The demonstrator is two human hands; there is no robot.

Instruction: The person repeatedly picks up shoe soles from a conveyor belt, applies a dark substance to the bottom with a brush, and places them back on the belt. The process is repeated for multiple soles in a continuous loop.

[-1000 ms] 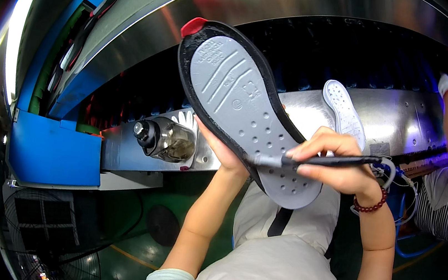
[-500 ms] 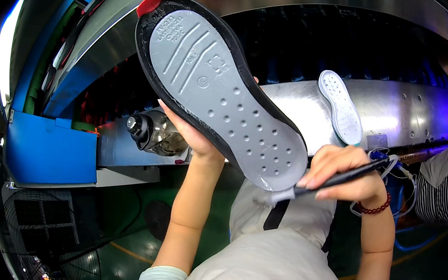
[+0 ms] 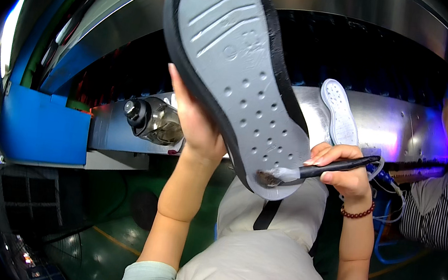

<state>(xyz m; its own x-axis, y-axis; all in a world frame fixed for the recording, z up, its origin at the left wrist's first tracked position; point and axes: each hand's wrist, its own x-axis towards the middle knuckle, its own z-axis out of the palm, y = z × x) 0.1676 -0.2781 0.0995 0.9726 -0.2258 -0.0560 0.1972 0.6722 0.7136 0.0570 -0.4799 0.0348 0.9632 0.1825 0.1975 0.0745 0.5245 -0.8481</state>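
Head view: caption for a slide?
Left hand holds a black-rimmed grey shoe sole; right hand holds a brush to its lower end.

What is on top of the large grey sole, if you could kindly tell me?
A brush has its bristles over the lower end of the sole; the part directly beneath them is covered and cannot be seen.

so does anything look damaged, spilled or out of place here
Nothing stands out. The left hand holds the grey-and-black sole, and the right hand holds the brush at its lower end. A pale sole and a bottle rest on the metal ledge, with no visible spill or breakage.
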